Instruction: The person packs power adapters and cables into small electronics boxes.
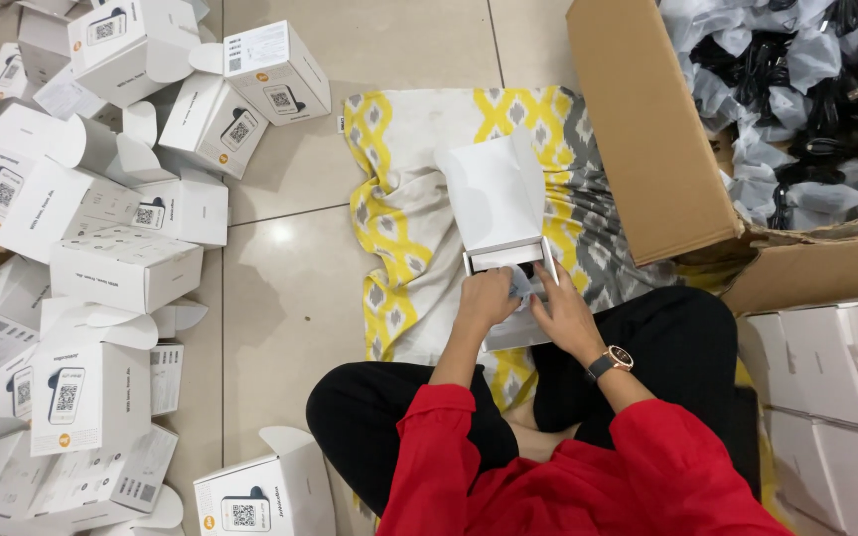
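Left hand (487,298) and right hand (563,316) both grip an open white box (500,203) over a yellow patterned cloth's (399,218) middle.

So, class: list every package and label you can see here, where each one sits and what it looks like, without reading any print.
Open white box: on the patterned cloth, lid up, both hands at its mouth.
Pile of white boxes: floor at picture left, square code labels, small orange dots.
Brown carton: upper right, open, filled with black cables in clear bags.
Stacked white boxes: lower right, plain sides.
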